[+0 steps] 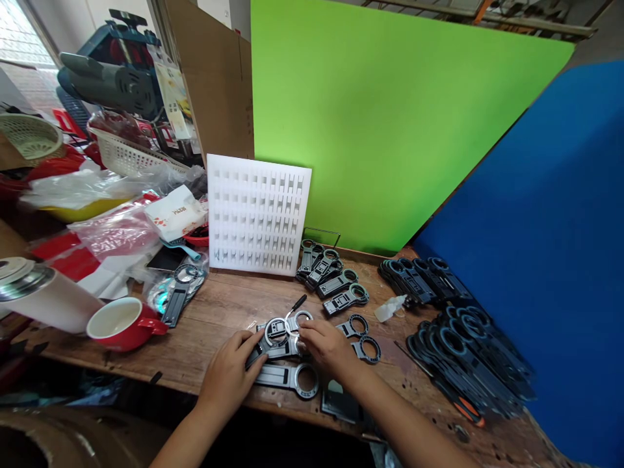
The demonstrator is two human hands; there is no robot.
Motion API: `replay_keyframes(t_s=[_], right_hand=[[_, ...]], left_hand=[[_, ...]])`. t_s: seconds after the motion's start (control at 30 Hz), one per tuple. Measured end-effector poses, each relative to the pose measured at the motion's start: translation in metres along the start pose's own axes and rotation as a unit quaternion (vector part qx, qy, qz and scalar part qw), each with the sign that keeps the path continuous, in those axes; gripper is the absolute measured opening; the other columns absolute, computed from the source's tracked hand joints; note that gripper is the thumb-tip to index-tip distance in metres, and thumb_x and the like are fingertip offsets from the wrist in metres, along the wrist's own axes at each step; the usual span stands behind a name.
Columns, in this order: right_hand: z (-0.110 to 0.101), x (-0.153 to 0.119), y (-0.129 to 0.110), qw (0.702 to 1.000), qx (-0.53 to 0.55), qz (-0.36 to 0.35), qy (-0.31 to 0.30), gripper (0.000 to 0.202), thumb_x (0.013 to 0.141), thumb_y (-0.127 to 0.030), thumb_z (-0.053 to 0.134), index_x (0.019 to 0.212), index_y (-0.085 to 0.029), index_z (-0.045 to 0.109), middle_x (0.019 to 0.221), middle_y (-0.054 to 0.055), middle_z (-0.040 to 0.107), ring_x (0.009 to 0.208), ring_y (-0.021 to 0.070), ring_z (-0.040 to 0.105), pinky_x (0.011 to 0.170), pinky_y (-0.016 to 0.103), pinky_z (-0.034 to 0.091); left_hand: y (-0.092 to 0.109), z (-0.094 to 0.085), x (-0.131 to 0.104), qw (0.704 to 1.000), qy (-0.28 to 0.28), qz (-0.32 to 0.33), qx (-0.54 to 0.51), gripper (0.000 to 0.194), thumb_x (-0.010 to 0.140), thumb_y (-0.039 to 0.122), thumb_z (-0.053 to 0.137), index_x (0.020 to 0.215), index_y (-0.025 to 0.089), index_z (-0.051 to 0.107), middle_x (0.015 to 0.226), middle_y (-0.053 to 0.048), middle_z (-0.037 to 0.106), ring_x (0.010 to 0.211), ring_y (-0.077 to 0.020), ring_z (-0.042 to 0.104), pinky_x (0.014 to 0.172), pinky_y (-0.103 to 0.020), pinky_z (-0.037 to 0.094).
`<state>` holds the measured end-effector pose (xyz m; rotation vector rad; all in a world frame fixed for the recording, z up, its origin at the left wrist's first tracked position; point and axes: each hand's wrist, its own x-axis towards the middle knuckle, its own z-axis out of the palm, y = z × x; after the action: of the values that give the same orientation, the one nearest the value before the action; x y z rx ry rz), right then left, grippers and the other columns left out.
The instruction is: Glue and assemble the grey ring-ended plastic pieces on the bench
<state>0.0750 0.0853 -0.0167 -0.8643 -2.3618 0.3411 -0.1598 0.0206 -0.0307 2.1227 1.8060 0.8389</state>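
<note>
My left hand (234, 367) grips a dark flat plate with a round ring end (257, 349), thumb along one edge and fingers on the other. Close beside it, my right hand (322, 343) has its fingertips pinched on a thin white ring (288, 323), just to the right of the plate's round end. Similar ring-ended plates lie beneath both hands, including a silver-grey one (280, 376) near the table's front edge. More ring-ended plates (359, 325) are partly covered by my right hand. A small black stick-like tool (299, 302) lies behind the hands.
Stacks of dark ring-ended plates (455, 351) stand at the right, beside an orange-handled screwdriver (468, 409). A small translucent bottle (390, 308) lies nearby. A white slotted board (258, 214) leans at the back. At the left are a red mug (121, 335) and a thermos (53, 296).
</note>
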Motion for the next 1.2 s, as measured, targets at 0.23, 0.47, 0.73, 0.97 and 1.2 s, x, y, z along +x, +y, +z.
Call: replay_keyframes(t_s=[0.23,0.47,0.73,0.97,1.2], right_hand=[[-0.003,0.003,-0.004,0.999,0.029,0.015,0.012,0.022,0.089,-0.019,0.046,0.099,-0.022,0.065,0.103,0.011,0.067,0.095,0.0212,0.061,0.08,0.038,0.05],[-0.001,0.017,-0.018,0.921,0.272,0.255,0.114,0.011,0.08,-0.032,0.061,0.08,-0.022,0.067,0.082,0.005,0.068,0.081,0.0208,0.063,0.076,0.036,0.05],[0.01,0.03,-0.029,0.641,0.595,0.466,0.133,0.028,0.062,-0.037,0.078,0.07,-0.017,0.06,0.068,0.002,0.067,0.052,0.0083,0.059,0.045,0.016,0.046],[0.009,0.033,-0.036,0.566,0.655,0.486,0.117,0.028,0.062,-0.03,0.08,0.072,-0.016,0.059,0.067,0.002,0.067,0.052,0.0063,0.06,0.046,0.012,0.048],[0.008,0.031,-0.043,0.518,0.688,0.495,0.115,0.027,0.062,-0.025,0.08,0.074,-0.014,0.059,0.065,0.003,0.067,0.05,0.0069,0.061,0.045,0.011,0.05]], left_hand=[[-0.001,0.001,0.0,1.0,-0.008,-0.018,-0.002,0.039,0.081,0.036,0.054,0.119,0.027,0.057,0.103,-0.004,0.063,0.091,-0.02,0.062,0.078,-0.032,0.052],[-0.017,-0.004,0.002,0.998,-0.008,-0.049,0.027,0.038,0.083,0.037,0.05,0.118,0.026,0.057,0.103,-0.005,0.062,0.09,-0.0205,0.062,0.079,-0.034,0.05],[-0.059,-0.017,-0.003,0.988,-0.008,-0.096,0.124,0.042,0.085,0.046,0.045,0.118,0.023,0.057,0.107,-0.006,0.061,0.093,-0.0231,0.061,0.08,-0.034,0.048],[-0.076,-0.016,-0.009,0.981,-0.043,-0.133,0.134,0.043,0.086,0.043,0.042,0.123,0.024,0.054,0.108,-0.006,0.06,0.094,-0.0232,0.059,0.083,-0.035,0.045],[-0.077,-0.007,-0.007,0.986,-0.054,-0.15,0.056,0.04,0.082,0.038,0.048,0.118,0.024,0.058,0.106,-0.007,0.061,0.103,-0.0256,0.055,0.09,-0.039,0.041]])
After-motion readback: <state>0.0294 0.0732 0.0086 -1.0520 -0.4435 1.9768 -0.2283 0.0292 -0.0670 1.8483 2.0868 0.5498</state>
